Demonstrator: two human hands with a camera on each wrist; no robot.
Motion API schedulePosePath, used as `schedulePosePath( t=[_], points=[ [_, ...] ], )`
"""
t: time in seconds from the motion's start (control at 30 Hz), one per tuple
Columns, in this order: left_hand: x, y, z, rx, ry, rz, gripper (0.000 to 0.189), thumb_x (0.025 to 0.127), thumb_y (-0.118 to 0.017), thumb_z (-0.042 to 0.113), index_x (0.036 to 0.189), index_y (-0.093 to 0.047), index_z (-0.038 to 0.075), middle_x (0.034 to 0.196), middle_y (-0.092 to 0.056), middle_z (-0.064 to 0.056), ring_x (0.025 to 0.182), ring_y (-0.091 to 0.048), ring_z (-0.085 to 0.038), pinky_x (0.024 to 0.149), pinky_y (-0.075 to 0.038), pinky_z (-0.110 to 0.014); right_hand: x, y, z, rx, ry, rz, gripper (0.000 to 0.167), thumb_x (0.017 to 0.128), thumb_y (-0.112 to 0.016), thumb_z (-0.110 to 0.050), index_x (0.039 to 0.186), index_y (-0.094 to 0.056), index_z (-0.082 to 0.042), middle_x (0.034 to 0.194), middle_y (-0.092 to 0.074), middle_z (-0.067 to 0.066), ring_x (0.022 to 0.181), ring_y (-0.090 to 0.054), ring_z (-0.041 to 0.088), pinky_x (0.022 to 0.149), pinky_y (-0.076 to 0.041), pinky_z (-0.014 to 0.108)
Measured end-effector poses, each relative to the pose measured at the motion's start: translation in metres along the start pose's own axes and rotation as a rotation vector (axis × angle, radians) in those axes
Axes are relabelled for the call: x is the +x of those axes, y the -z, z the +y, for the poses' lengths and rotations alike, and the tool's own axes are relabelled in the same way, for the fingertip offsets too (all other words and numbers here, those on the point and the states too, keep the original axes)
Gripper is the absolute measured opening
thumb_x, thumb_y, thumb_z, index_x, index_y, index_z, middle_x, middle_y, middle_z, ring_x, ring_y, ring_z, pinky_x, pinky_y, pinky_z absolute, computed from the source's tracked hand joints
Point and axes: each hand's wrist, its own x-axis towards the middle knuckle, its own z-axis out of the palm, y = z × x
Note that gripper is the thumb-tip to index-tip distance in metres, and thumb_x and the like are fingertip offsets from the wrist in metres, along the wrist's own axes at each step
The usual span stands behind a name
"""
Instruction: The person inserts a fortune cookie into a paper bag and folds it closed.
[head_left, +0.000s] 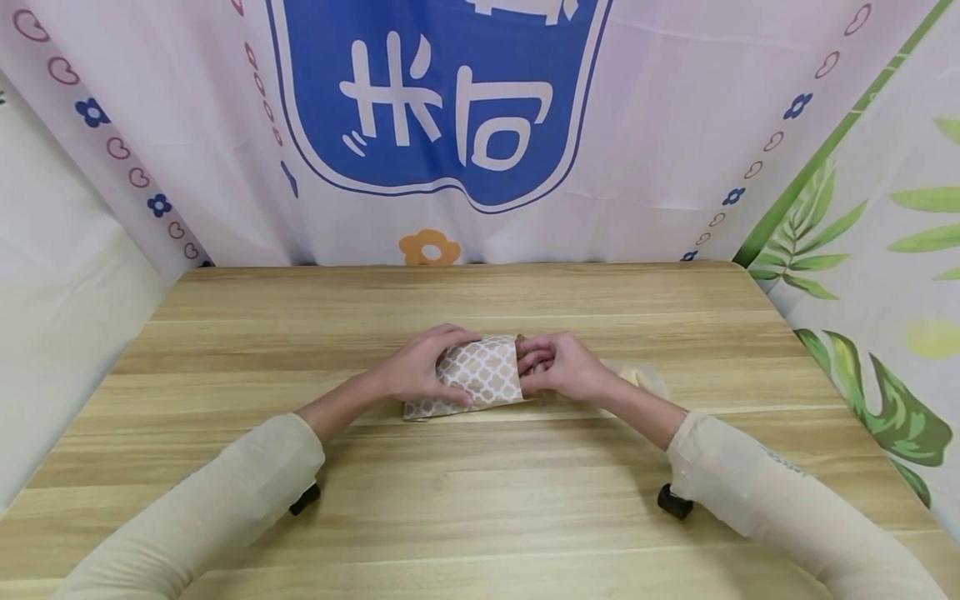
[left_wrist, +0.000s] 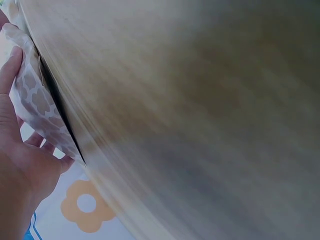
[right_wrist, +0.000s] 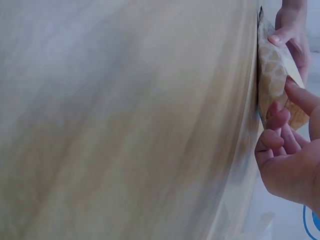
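A flat paper bag [head_left: 486, 367] with a white lattice print on brown lies on the wooden table. My left hand [head_left: 427, 367] grips its closed end, thumb on the near side and fingers over the far side. At the bag's open end, my right hand [head_left: 558, 365] has curled fingers, with some fingertips at or inside the mouth. In the right wrist view, the thumb of the right hand [right_wrist: 295, 165] touches the rim and the brown inside [right_wrist: 298, 114] shows. Whatever those fingertips may hold inside is hidden.
Behind my right wrist lies a pale yellowish item [head_left: 641, 379], seemingly in clear plastic and partly covered by the forearm. The wooden table [head_left: 450, 500] ends at a printed curtain [head_left: 645, 167] at the back. Dark wrist devices [head_left: 675, 502] sit under both sleeves.
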Motion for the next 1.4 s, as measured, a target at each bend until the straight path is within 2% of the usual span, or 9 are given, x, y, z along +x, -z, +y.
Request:
schedulePosePath(
  t=[0.13,0.3,0.5,0.63,0.87,1.1,1.4],
  points=[
    [0.000,0.000,0.001,-0.006,-0.002,0.004,0.093,0.073,-0.094,0.041,0.148,-0.053,0.003,0.142,-0.058,-0.015,0.131,-0.054,-0.033,0.110,-0.046,-0.054,0.002,-0.004,0.001,-0.018,0.010,0.027,0.046,0.080,-0.074,0.013,0.124,-0.062,0.021,0.101,-0.076,0.022,0.083,-0.066,0.007,0.067,-0.052,0.014],
    [0.001,-0.001,0.001,-0.015,0.003,0.004,0.093,0.073,-0.094,0.041,0.148,-0.053,0.003,0.141,-0.059,-0.015,0.129,-0.055,-0.033,0.109,-0.047,-0.054,0.001,-0.003,0.000,-0.072,0.013,-0.009,0.044,0.084,-0.073,0.012,0.126,-0.062,0.019,0.114,-0.073,0.027,0.099,-0.072,0.022,0.079,-0.057,0.018],
    [0.000,0.000,0.001,-0.019,0.012,0.003,0.093,0.073,-0.094,0.041,0.148,-0.053,0.003,0.141,-0.059,-0.015,0.130,-0.055,-0.033,0.109,-0.046,-0.054,-0.005,0.004,-0.003,-0.045,-0.011,-0.040,0.049,0.087,-0.075,0.009,0.133,-0.058,0.017,0.118,-0.072,0.026,0.110,-0.071,0.034,0.089,-0.058,0.023],
    [0.000,-0.001,0.000,-0.015,0.001,0.007,0.093,0.073,-0.094,0.041,0.148,-0.054,0.003,0.141,-0.059,-0.015,0.129,-0.055,-0.033,0.109,-0.046,-0.053,-0.008,0.010,-0.001,-0.030,0.005,-0.042,0.047,0.089,-0.074,0.007,0.133,-0.058,0.015,0.114,-0.074,0.023,0.108,-0.072,0.034,0.091,-0.058,0.025],
    [0.000,-0.001,0.000,-0.022,-0.015,0.015,0.094,0.073,-0.094,0.041,0.148,-0.053,0.002,0.140,-0.059,-0.016,0.128,-0.056,-0.033,0.107,-0.048,-0.053,-0.014,0.018,0.000,-0.050,0.011,-0.020,0.044,0.090,-0.072,0.007,0.132,-0.060,0.012,0.109,-0.074,0.023,0.098,-0.072,0.026,0.083,-0.057,0.022],
    [0.000,0.000,-0.001,-0.021,-0.022,0.017,0.093,0.073,-0.094,0.041,0.147,-0.053,0.001,0.140,-0.059,-0.016,0.126,-0.057,-0.034,0.105,-0.049,-0.055,-0.017,0.024,0.000,-0.067,0.003,-0.013,0.043,0.091,-0.071,0.007,0.132,-0.060,0.011,0.102,-0.074,0.022,0.087,-0.070,0.020,0.077,-0.058,0.025],
    [0.000,0.000,0.000,-0.017,-0.022,0.011,0.093,0.073,-0.094,0.041,0.148,-0.054,0.003,0.141,-0.059,-0.016,0.128,-0.056,-0.034,0.107,-0.048,-0.055,-0.018,0.029,-0.001,-0.098,0.016,0.012,0.040,0.091,-0.071,0.007,0.130,-0.062,0.011,0.100,-0.075,0.018,0.086,-0.070,0.020,0.073,-0.056,0.024]
  ],
)
